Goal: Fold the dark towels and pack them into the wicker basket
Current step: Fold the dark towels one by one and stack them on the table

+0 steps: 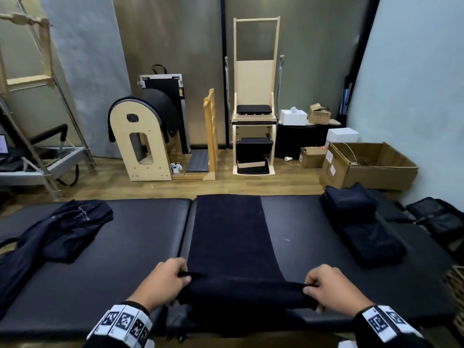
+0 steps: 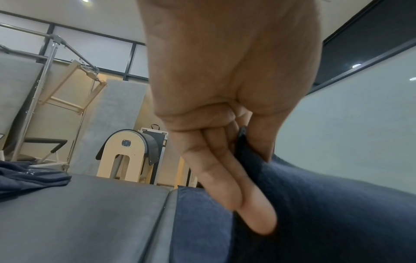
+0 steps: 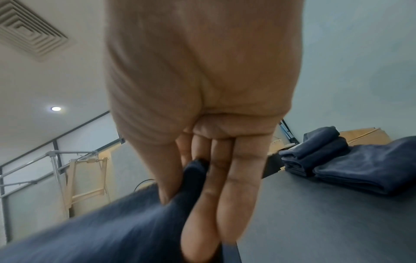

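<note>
A long dark towel [image 1: 229,232] lies lengthwise across the middle of the black padded table [image 1: 130,252]. My left hand [image 1: 167,278] pinches its near left corner and my right hand [image 1: 326,285] pinches its near right corner, lifting the near edge off the padding. In the left wrist view the left hand [image 2: 243,160] clamps the towel [image 2: 315,204] between thumb and fingers. In the right wrist view the right hand [image 3: 202,178] clamps the towel [image 3: 112,231] the same way. Folded dark towels [image 1: 359,222] are stacked on the right. The wicker basket [image 1: 455,287] shows only at the right edge.
A crumpled heap of unfolded dark towels [image 1: 57,229] lies on the table's left end. Behind the table stand a wooden barrel frame [image 1: 143,136], a wooden chair frame [image 1: 253,104] and an open cardboard box [image 1: 369,164]. A dark bag [image 1: 439,217] sits at far right.
</note>
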A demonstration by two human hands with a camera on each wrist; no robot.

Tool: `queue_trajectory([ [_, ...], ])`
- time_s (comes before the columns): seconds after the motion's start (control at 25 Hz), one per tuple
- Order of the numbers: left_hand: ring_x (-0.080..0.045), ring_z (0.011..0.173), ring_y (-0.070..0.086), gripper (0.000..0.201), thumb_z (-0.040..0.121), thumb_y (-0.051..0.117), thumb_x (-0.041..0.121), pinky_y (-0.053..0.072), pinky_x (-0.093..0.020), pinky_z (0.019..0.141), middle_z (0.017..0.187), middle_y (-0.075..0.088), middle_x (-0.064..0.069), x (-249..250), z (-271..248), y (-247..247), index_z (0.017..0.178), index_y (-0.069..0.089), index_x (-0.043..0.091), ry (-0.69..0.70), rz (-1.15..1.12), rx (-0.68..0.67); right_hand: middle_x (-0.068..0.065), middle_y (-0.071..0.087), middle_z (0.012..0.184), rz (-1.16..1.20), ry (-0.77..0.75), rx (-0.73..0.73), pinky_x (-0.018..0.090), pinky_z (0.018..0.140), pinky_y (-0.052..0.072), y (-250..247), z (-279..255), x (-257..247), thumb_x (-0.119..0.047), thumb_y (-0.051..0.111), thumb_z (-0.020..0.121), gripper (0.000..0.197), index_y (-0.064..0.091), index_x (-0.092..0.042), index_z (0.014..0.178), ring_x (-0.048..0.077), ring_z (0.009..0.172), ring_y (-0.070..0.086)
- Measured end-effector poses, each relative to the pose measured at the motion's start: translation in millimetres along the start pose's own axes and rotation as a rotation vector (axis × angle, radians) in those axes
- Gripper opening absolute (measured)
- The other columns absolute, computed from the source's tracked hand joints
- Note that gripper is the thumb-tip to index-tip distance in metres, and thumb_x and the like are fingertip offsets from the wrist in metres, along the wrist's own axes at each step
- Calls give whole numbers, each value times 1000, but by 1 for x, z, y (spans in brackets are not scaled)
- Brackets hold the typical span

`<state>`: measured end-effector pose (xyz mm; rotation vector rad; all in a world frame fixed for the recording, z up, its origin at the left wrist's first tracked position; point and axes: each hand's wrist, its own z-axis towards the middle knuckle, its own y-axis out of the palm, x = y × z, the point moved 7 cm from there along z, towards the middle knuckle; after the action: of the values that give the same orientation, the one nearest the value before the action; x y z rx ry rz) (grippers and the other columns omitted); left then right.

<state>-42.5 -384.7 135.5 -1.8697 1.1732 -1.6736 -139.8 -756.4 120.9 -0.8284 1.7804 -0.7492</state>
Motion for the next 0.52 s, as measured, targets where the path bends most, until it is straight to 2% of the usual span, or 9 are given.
queue_trajectory([
  [0.04, -31, 50, 68, 20, 89, 62, 14, 49, -34, 44, 75, 69, -19, 1, -1, 4, 75, 49, 13, -23, -26, -50, 9, 76, 69, 12, 5, -29, 25, 60, 60, -1, -2, 0, -17, 68, 90, 14, 69, -11, 77, 15, 52, 73],
  [0.12, -33, 49, 69, 16, 91, 60, 13, 46, -32, 42, 79, 67, -22, 2, 1, 8, 80, 49, 7, -49, -38, -88, 11, 76, 70, 35, 7, -36, 30, 59, 62, -5, -2, 0, -16, 68, 92, 14, 69, -11, 78, 17, 53, 73],
  [0.2, -32, 49, 69, 14, 91, 59, 12, 47, -33, 43, 75, 68, -21, 6, 8, 9, 85, 50, 3, -50, -40, -86, 10, 76, 68, 33, 7, -3, 31, 61, 62, -9, 6, 2, -15, 68, 92, 13, 69, -12, 79, 16, 53, 73],
  [0.32, -31, 48, 69, 12, 91, 59, 12, 49, -34, 43, 72, 70, -21, 12, 27, 4, 85, 52, 5, -47, -37, -55, 6, 75, 66, 32, 25, 38, 31, 62, 62, -16, 31, 5, -12, 67, 91, 15, 69, -17, 76, 13, 53, 72],
  [0.44, -29, 46, 68, 11, 91, 60, 12, 58, -43, 47, 68, 70, -19, 14, 69, -9, 82, 59, 6, -40, -7, -1, 2, 74, 66, 46, 28, 87, 24, 63, 61, -28, 77, 2, -6, 66, 88, 18, 71, -17, 75, 9, 53, 72],
  [0.52, -25, 44, 68, 13, 91, 61, 14, 59, -47, 51, 64, 69, -15, 13, 110, -19, 79, 63, 10, -36, 18, 23, 1, 73, 66, 59, 21, 121, 17, 57, 56, -39, 116, -5, -6, 67, 88, 16, 72, -17, 78, 8, 51, 71],
])
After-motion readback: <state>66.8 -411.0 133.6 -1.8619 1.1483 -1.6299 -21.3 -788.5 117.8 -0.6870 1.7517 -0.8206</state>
